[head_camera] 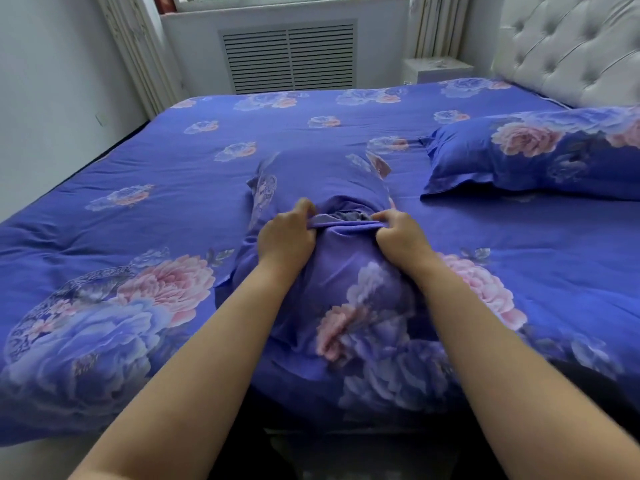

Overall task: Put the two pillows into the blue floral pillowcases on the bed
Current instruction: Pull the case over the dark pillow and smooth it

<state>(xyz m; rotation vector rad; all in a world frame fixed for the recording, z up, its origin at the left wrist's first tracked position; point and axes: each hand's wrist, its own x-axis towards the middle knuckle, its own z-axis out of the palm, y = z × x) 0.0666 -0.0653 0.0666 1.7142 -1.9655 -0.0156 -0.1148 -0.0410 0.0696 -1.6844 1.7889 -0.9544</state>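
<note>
A blue floral pillowcase (349, 306) with a pillow bulging inside lies lengthwise on the bed in front of me. My left hand (285, 233) and my right hand (398, 235) each grip the folded edge of its opening flap, a hand's width apart. Between them a grey-blue strip of inner fabric (349, 216) shows. The far part of the case (311, 178) looks filled too. A second pillow in a matching floral pillowcase (540, 154) lies flat at the right, near the headboard.
The bed (138, 188) is covered with a blue floral sheet. A tufted white headboard (571, 46) stands at the right, a white nightstand (438, 69) beside it. A radiator grille (289, 57) sits under the window, with a wall on the left.
</note>
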